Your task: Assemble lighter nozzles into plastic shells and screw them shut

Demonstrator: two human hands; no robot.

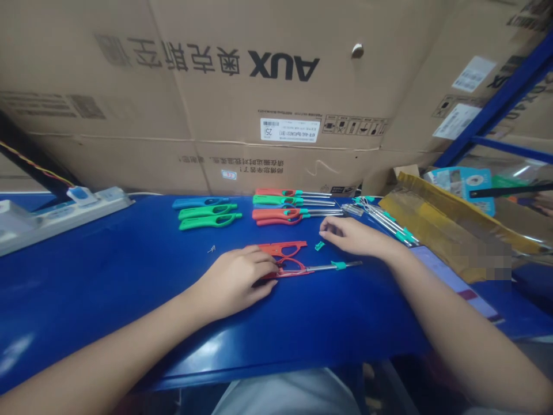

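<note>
My left hand (235, 279) rests on the blue table (108, 271), fingers curled over the rear of a red lighter body (298, 268) whose metal tube points right with a teal collar on it. A second red shell half (283, 248) lies just behind it. My right hand (352, 235) lies on the table to the right, fingers bent, its fingertips beside a small teal part (319, 246). Whether it holds anything is hidden.
Finished lighters in red and green (289, 207) lie in rows at the back. Blue and green shells (207, 212) sit to their left. Metal tubes with teal tips (389, 222), a power strip (60, 210), yellow bags (444, 222) and large cardboard boxes (259, 86) surround them.
</note>
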